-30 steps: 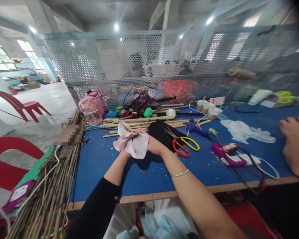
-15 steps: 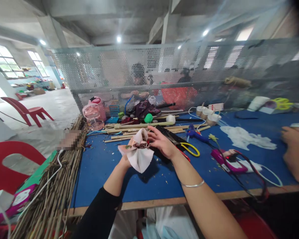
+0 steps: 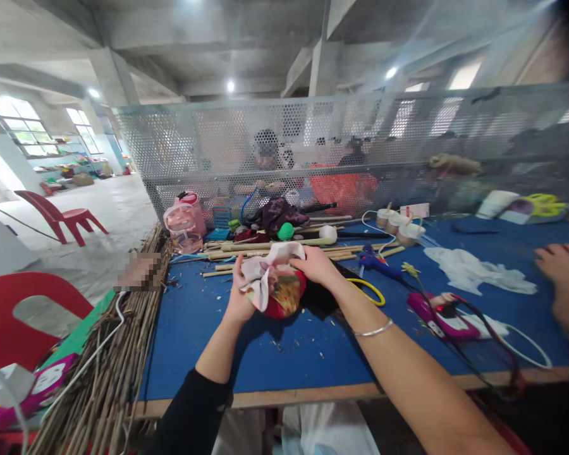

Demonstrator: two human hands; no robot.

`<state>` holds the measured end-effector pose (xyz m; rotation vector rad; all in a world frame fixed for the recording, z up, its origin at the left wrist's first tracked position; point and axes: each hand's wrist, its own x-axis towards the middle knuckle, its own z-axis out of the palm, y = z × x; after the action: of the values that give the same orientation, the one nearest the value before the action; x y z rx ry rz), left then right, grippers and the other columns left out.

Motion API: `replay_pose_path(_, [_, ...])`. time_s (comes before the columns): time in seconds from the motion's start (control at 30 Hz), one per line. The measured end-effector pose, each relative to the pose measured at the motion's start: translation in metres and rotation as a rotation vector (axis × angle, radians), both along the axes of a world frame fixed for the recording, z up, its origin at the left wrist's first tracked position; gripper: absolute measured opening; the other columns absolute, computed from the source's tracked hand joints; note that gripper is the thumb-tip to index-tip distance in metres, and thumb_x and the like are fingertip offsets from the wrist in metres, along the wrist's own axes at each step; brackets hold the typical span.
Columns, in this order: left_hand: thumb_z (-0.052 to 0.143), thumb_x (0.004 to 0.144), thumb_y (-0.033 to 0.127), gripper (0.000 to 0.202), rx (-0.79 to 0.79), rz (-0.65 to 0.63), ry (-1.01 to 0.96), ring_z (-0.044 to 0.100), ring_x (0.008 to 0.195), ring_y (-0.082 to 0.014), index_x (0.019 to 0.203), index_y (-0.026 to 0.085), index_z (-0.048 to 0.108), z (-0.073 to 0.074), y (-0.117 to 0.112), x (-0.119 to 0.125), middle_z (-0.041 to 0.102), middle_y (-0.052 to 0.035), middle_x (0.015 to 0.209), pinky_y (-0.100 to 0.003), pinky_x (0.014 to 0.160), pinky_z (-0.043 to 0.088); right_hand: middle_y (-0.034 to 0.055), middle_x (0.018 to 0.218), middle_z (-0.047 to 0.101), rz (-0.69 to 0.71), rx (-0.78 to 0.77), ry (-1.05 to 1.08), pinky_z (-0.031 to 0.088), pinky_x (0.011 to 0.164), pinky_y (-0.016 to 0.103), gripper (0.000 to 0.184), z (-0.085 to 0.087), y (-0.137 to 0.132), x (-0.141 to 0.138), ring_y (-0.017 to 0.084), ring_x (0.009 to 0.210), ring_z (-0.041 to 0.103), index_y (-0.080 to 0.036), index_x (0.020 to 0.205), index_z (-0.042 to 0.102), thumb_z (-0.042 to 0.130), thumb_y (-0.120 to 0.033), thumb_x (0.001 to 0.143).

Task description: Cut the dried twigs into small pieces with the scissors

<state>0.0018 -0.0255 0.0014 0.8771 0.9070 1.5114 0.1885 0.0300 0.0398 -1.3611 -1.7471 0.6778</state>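
Note:
Between my hands, above the blue tabletop [image 3: 189,354], is a bundle of cloth [image 3: 260,278] with pale pink petal-like folds and a red and gold patterned part below. My left hand [image 3: 239,303] grips its left side, with the thumb up along the edge. On the upper right, the fingers of my right hand [image 3: 315,264] close on the pale pink edge; the fingertips are partly hidden by the folds. Just beyond my right wrist shows the yellow handle of a pair of scissors [image 3: 377,294], lying by a black sheet.
Wooden sticks [image 3: 227,255] lie across the back near a green ball [image 3: 285,231]. A blue glue gun [image 3: 379,262], white plastic [image 3: 478,268] and a purple power strip [image 3: 443,316] with cables are on the right. Another person's hand [image 3: 562,268] is far right. Bundled twigs [image 3: 99,366] line the left.
The cloth bundle has turned, so its red and gold part now shows. My right hand has gone from spread fingers to gripping the pale edge. The camera view has shifted slightly.

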Motion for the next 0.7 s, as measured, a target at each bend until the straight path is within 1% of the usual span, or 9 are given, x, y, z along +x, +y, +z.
replay_pose_path(0.1, [0.081, 0.049, 0.015, 0.105, 0.166, 0.029, 0.07, 0.056, 0.106, -0.0174, 0.135, 0.029, 0.023, -0.003, -0.005, -0.017, 0.051, -0.009, 0.124, -0.029, 0.092, 0.041, 0.0026, 0.07, 0.07, 0.092, -0.037, -0.079, 0.045, 0.065, 0.028, 0.016, -0.002, -0.005, 0.012, 0.02, 0.066, 0.06, -0.015, 0.075, 0.07, 0.07, -0.021, 0.059])
replay_pose_path(0.23, [0.072, 0.064, 0.025, 0.078, 0.268, 0.057, 0.167, 0.053, 0.11, -0.0212, 0.131, 0.026, 0.033, -0.007, -0.009, -0.035, 0.049, -0.0129, 0.127, -0.032, 0.09, 0.043, 0.0036, 0.086, 0.072, 0.27, -0.063, -0.168, 0.047, 0.069, 0.027, 0.036, -0.01, -0.014, 0.023, 0.021, 0.075, 0.062, -0.019, 0.091, 0.069, 0.075, -0.025, 0.056])
replay_pose_path(0.3, [0.07, 0.066, 0.024, 0.067, 0.253, 0.144, 0.268, 0.053, 0.11, -0.0211, 0.127, 0.025, 0.041, -0.006, -0.013, -0.042, 0.051, -0.0117, 0.124, -0.033, 0.091, 0.042, 0.0058, 0.094, 0.07, 0.319, -0.075, -0.255, 0.048, 0.071, 0.029, 0.052, -0.014, -0.018, 0.027, 0.021, 0.078, 0.063, -0.02, 0.107, 0.063, 0.075, -0.031, 0.058])
replay_pose_path(0.37, [0.068, 0.067, 0.023, 0.056, 0.216, 0.277, 0.418, 0.052, 0.109, -0.0206, 0.119, 0.024, 0.05, -0.004, -0.019, -0.047, 0.055, -0.0093, 0.12, -0.034, 0.095, 0.039, 0.0098, 0.103, 0.067, 0.264, -0.066, -0.338, 0.048, 0.075, 0.033, 0.065, -0.016, -0.021, 0.031, 0.023, 0.082, 0.063, -0.018, 0.12, 0.054, 0.074, -0.034, 0.059])
replay_pose_path(0.43, [0.067, 0.068, 0.024, 0.042, 0.218, 0.346, 0.603, 0.051, 0.111, -0.0213, 0.11, 0.023, 0.058, -0.001, -0.027, -0.05, 0.056, -0.0079, 0.117, -0.034, 0.098, 0.035, 0.0129, 0.115, 0.061, 0.174, 0.02, -0.362, 0.046, 0.084, 0.038, 0.063, -0.016, -0.027, 0.031, 0.025, 0.096, 0.06, -0.017, 0.125, 0.049, 0.068, -0.032, 0.067])
replay_pose_path(0.5, [0.068, 0.067, 0.028, 0.034, 0.243, 0.294, 0.807, 0.049, 0.112, -0.0237, 0.101, 0.023, 0.064, 0.001, -0.034, -0.051, 0.058, -0.0078, 0.116, -0.037, 0.1, 0.032, 0.0114, 0.127, 0.053, 0.165, 0.153, -0.321, 0.038, 0.096, 0.039, 0.049, -0.015, -0.034, 0.027, 0.024, 0.114, 0.05, -0.019, 0.125, 0.05, 0.056, -0.028, 0.077])
replay_pose_path(0.57, [0.072, 0.062, 0.03, 0.039, 0.23, 0.204, 0.968, 0.052, 0.108, -0.0262, 0.099, 0.024, 0.066, 0.0, -0.039, -0.05, 0.061, -0.0079, 0.111, -0.04, 0.099, 0.032, 0.0084, 0.128, 0.053, 0.255, 0.223, -0.287, 0.036, 0.098, 0.038, 0.042, -0.013, -0.044, 0.022, 0.022, 0.118, 0.047, -0.021, 0.123, 0.052, 0.049, -0.029, 0.082])
replay_pose_path(0.63, [0.075, 0.058, 0.029, 0.045, 0.178, 0.121, 1.038, 0.057, 0.096, -0.0258, 0.102, 0.025, 0.065, -0.004, -0.042, -0.049, 0.065, -0.0074, 0.1, -0.04, 0.092, 0.038, 0.0079, 0.119, 0.059, 0.319, 0.233, -0.317, 0.04, 0.092, 0.037, 0.046, -0.011, -0.055, 0.016, 0.022, 0.107, 0.054, -0.021, 0.121, 0.054, 0.057, -0.034, 0.077])
replay_pose_path(0.7, [0.071, 0.062, 0.026, 0.039, 0.161, 0.062, 1.058, 0.059, 0.082, -0.0225, 0.1, 0.025, 0.066, -0.009, -0.043, -0.048, 0.067, -0.0064, 0.09, -0.035, 0.08, 0.043, 0.0067, 0.101, 0.067, 0.318, 0.257, -0.387, 0.041, 0.085, 0.037, 0.04, -0.009, -0.063, 0.012, 0.022, 0.091, 0.058, -0.021, 0.111, 0.061, 0.064, -0.031, 0.072])
